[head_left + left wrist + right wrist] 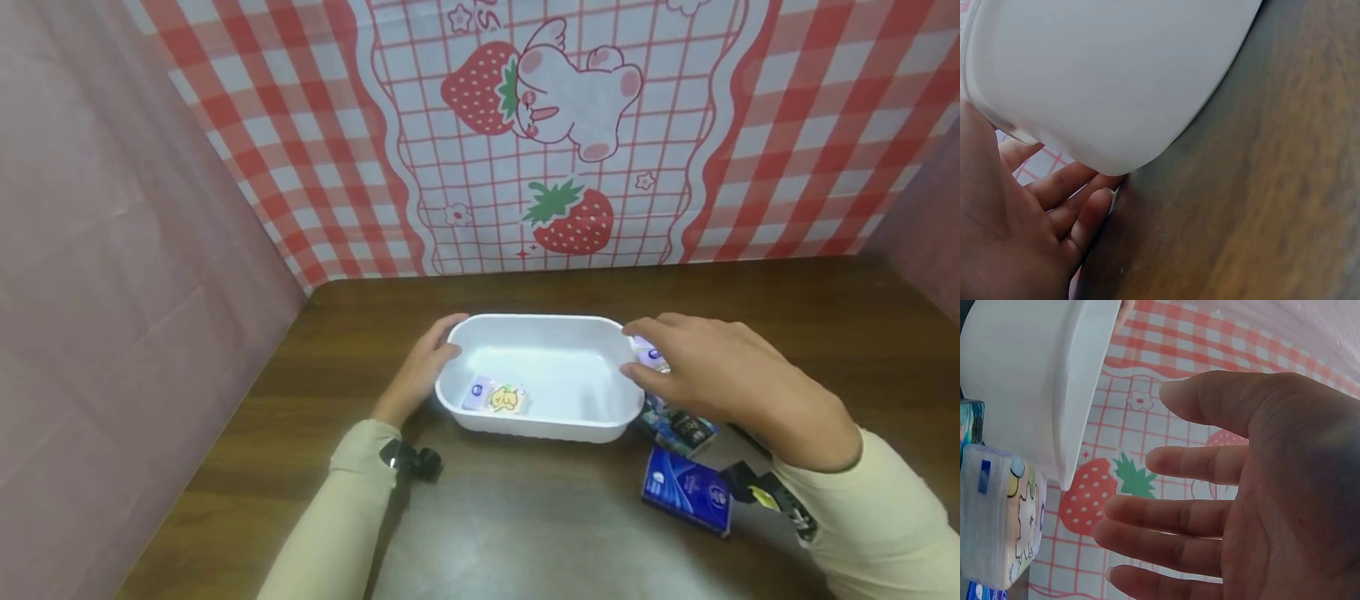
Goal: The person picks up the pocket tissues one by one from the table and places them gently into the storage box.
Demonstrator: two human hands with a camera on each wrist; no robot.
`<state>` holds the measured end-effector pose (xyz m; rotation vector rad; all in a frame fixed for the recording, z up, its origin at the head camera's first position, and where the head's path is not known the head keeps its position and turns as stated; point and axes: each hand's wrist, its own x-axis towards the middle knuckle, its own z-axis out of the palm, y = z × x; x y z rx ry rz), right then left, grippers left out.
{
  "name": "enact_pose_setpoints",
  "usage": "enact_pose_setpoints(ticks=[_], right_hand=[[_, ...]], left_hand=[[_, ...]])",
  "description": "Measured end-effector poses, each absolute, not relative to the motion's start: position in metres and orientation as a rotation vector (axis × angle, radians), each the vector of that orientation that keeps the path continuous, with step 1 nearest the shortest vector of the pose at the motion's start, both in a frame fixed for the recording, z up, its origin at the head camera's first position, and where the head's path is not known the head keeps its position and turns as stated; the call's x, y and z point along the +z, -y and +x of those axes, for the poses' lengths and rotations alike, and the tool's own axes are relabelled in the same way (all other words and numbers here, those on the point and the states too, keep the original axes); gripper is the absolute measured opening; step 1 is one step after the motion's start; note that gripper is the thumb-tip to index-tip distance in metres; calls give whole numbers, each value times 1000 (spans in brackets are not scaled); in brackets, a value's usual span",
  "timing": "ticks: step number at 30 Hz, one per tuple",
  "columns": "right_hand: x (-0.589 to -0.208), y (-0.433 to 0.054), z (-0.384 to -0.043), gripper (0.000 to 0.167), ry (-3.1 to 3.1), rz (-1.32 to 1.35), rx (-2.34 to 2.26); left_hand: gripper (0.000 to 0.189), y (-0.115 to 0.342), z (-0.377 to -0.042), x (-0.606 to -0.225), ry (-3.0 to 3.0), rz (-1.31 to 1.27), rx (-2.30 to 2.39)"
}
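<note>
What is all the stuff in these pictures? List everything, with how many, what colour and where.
Basin: one, white, on the table
Cartoon pack: one, lilac and cream with yellow character, inside the basin
Outer cartoon pack: at least one, lilac and cream, beside the basin's right end
Teal pack: one, dark teal, right of the basin
Blue pack: one, blue, nearer the person
Table: one, brown, under everything
Strawberry cloth: one, red and white, behind the table
Drape: one each side, pinkish
Wrist devices: two, black, one per wrist
Sleeves: two, cream, on the arms
Left hand: one, gripping the basin's left end
Right hand: one, at its right end, fingers extended
</note>
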<state>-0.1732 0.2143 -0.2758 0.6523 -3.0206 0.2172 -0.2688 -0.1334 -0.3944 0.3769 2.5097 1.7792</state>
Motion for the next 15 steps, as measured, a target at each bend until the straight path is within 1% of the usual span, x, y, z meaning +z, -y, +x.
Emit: enact_pose_setpoints(ticks=[5,15], right_hand=[[-276,-219,-176,55,3110,601,247],[-279,-228,-182,62,3257,522,259]], left_hand=[[49,134,-268,-394,-2523,371,1785],[48,133,-268,-394,-2528,367,1771]])
